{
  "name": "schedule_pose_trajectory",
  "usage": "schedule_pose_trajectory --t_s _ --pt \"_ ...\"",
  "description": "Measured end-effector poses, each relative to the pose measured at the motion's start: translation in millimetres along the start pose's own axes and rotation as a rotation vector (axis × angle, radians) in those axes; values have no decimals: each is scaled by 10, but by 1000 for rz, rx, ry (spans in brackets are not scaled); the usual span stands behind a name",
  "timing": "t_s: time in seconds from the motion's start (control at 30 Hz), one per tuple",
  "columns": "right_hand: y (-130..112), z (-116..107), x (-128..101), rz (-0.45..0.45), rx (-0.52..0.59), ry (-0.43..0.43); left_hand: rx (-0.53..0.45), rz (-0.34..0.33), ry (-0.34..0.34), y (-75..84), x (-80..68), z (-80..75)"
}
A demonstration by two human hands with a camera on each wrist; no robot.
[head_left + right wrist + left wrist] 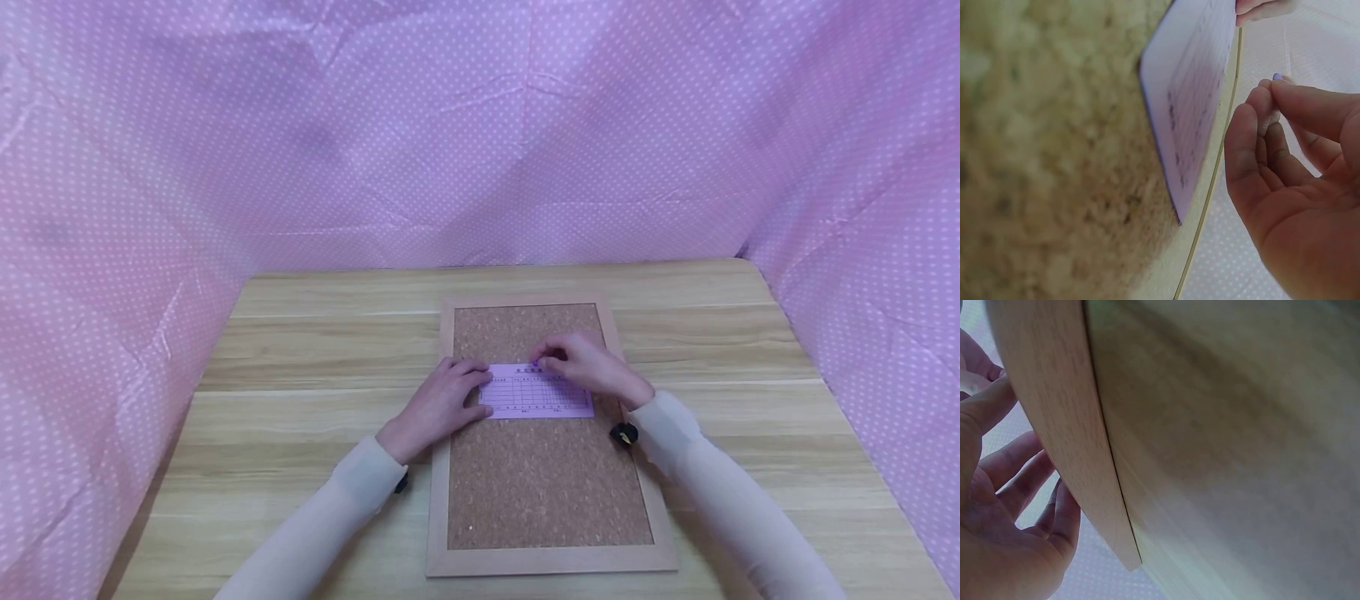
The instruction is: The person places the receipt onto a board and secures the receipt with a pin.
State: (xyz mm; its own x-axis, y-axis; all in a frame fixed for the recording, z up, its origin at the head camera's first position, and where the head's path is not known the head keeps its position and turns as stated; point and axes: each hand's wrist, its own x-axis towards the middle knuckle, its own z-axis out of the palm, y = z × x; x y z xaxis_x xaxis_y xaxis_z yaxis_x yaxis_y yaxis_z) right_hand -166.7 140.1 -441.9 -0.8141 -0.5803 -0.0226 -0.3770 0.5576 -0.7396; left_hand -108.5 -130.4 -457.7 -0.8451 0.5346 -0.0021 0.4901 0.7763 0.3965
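Note:
A printed pink-purple paper form lies crosswise on a framed cork board. My left hand rests at the form's left end, fingertips at the upper corner and thumb at the lower one. Over the form's top edge, my right hand pinches a small purple push pin between thumb and fingertips. Only the pin's coloured end shows; its point is hidden by the fingers. In the right wrist view the form lies close along the cork, its printed lines seen at a slant.
The board's wooden frame sits on a wood-grain table. Pink dotted cloth hangs behind the table and on both sides. A black wrist-camera piece is by the right cuff, over the board's right edge.

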Motion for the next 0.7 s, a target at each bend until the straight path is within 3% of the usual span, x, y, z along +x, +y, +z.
schedule_pose_trajectory --t_s 0.7 --pt "-14 29 112 68 -29 -55 -6 11 16 6 -6 3"
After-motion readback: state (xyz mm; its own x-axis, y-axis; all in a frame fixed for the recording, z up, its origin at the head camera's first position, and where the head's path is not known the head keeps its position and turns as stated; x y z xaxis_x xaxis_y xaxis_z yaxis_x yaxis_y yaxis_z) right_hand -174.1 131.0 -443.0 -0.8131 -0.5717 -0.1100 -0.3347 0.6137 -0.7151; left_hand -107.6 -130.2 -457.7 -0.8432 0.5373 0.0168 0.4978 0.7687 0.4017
